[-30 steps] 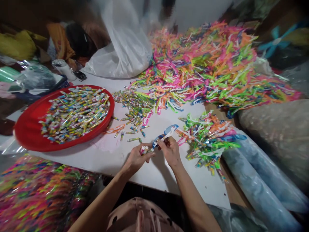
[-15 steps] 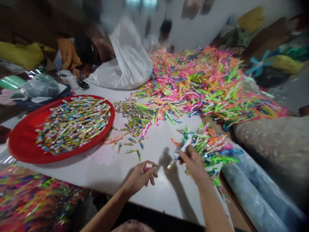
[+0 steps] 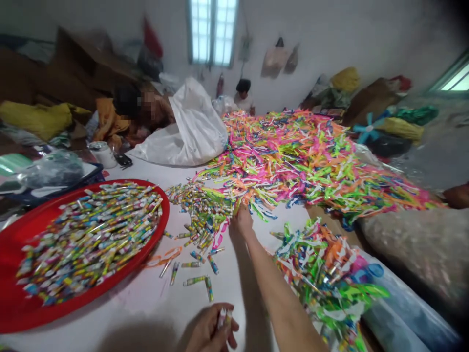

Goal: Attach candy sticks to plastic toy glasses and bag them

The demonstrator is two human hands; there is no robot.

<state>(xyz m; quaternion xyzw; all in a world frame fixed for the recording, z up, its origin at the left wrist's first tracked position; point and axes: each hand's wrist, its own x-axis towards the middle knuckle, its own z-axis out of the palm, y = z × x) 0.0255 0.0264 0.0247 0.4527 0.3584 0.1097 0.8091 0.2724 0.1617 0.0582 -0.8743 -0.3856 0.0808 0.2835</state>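
Head view: the right hand (image 3: 242, 220) is stretched out over the table (image 3: 176, 308), its fingers drawn together at the near edge of a large pile of bright strips (image 3: 293, 151); I cannot tell whether they pinch a strip or only touch one. The strips lie directly ahead of those fingertips, beyond them and to their right. Along this edge they fan out with loose ends towards the person, several white and blue ones slanting down to the right. The forearm runs up and leftward. Just left of the hand lie a pink strip (image 3: 220, 233) and a scattered heap of loose tubes (image 3: 205, 210), their long axes pointing in mixed directions. Far nearer the person, the left hand (image 3: 210, 332) curls its fingers around a few small tubes (image 3: 224, 318), their pale ends up; it is well apart from the pile, so the right is clearly the nearer one. Right of the forearm lies a smaller bunch of strips and tubes (image 3: 318, 269); farther left stands a red tray (image 3: 10, 259) heaped with more tubes.
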